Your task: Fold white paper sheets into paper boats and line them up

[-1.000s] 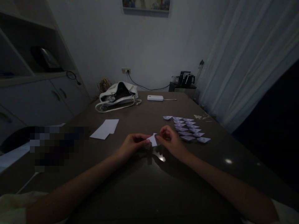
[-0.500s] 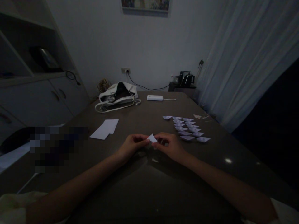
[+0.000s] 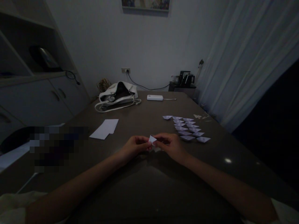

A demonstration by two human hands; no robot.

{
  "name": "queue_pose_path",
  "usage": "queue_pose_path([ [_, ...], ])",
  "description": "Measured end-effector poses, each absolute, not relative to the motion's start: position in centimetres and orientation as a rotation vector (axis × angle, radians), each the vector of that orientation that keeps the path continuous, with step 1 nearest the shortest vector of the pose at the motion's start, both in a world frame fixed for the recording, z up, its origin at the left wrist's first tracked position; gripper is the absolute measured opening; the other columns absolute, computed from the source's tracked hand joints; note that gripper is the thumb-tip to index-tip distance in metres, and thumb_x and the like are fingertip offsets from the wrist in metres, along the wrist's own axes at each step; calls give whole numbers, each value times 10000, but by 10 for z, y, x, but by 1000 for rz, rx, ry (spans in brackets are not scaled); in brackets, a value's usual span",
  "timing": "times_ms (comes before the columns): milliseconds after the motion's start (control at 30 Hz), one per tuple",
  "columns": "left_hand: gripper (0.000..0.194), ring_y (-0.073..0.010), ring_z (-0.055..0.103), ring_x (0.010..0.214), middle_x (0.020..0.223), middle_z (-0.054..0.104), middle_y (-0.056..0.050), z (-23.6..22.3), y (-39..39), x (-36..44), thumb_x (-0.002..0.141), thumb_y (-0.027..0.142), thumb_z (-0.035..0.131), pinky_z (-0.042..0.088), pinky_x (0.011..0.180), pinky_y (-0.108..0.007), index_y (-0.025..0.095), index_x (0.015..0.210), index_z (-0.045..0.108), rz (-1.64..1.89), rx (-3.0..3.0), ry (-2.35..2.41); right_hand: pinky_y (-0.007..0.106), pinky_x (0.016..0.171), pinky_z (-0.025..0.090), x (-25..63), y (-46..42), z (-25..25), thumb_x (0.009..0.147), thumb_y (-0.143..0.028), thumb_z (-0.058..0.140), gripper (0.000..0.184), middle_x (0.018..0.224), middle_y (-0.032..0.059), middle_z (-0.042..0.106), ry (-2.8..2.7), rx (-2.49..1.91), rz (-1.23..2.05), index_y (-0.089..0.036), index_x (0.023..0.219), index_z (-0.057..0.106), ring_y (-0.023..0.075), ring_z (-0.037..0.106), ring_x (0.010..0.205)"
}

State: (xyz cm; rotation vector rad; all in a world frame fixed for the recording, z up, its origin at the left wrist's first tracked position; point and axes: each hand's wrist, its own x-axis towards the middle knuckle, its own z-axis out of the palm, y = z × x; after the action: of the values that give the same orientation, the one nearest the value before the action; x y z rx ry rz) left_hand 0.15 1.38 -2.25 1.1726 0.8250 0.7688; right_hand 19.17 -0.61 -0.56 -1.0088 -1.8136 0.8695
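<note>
A small folded piece of white paper (image 3: pixel 152 139) is pinched between both hands just above the table, one corner pointing up. My left hand (image 3: pixel 136 146) grips its left side between thumb and fingers. On the opposite side, my right hand (image 3: pixel 171 146) holds it the same way, and the fingertips hide part of the paper. To the right lie several small folded paper boats (image 3: pixel 186 137) in rough rows. A little stack of white paper sheets (image 3: pixel 105 128) rests flat on the left.
The brown table (image 3: pixel 149 193) reaches toward the wall. Toward its back are a white handbag (image 3: pixel 119 93) and a white power bank (image 3: pixel 155 98) with a short strap. Paper scraps (image 3: pixel 198 116) lie near the right edge. Black kettles (image 3: pixel 187 79) stand beyond the table.
The folded paper has turned slightly between my fingers, and my right fingertips have come closer together around it. Boats, sheets and bag stay where they were.
</note>
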Motion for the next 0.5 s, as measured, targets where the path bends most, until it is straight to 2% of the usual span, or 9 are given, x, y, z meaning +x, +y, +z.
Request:
queue_pose_path([
  [167, 310, -89, 587, 618, 714, 652, -13, -19, 12, 4, 687, 352, 758, 453, 628, -200, 120, 836, 618, 736, 1278, 806, 232, 516, 452, 191, -2, -7, 815, -320, 611, 169, 699, 19, 674, -1770, -980, 983, -183, 779, 702, 132, 593, 579],
  [300, 343, -130, 613, 671, 762, 631, -10, -15, 9, 4, 699, 357, 739, 492, 628, -243, 153, 873, 524, 902, 1537, 904, 221, 514, 435, 192, 1, -9, 817, -325, 609, 206, 637, 9, 632, -1764, -961, 1014, -163, 710, 679, 111, 554, 541],
  [400, 274, -152, 624, 773, 887, 639, -40, -9, 5, 1, 774, 327, 674, 512, 681, -268, 167, 953, 543, 1046, 1872, 918, 215, 514, 422, 192, 2, -10, 820, -377, 613, 259, 611, 7, 621, -1764, -940, 1069, -153, 706, 676, 101, 540, 526],
  [500, 163, -141, 615, 761, 869, 653, -36, -3, 1, -2, 829, 269, 613, 502, 699, -257, 168, 955, 595, 1102, 2166, 920, 212, 513, 424, 191, 2, -10, 813, -423, 622, 287, 603, 9, 628, -1725, -911, 1169, -152, 738, 681, 97, 543, 518],
])
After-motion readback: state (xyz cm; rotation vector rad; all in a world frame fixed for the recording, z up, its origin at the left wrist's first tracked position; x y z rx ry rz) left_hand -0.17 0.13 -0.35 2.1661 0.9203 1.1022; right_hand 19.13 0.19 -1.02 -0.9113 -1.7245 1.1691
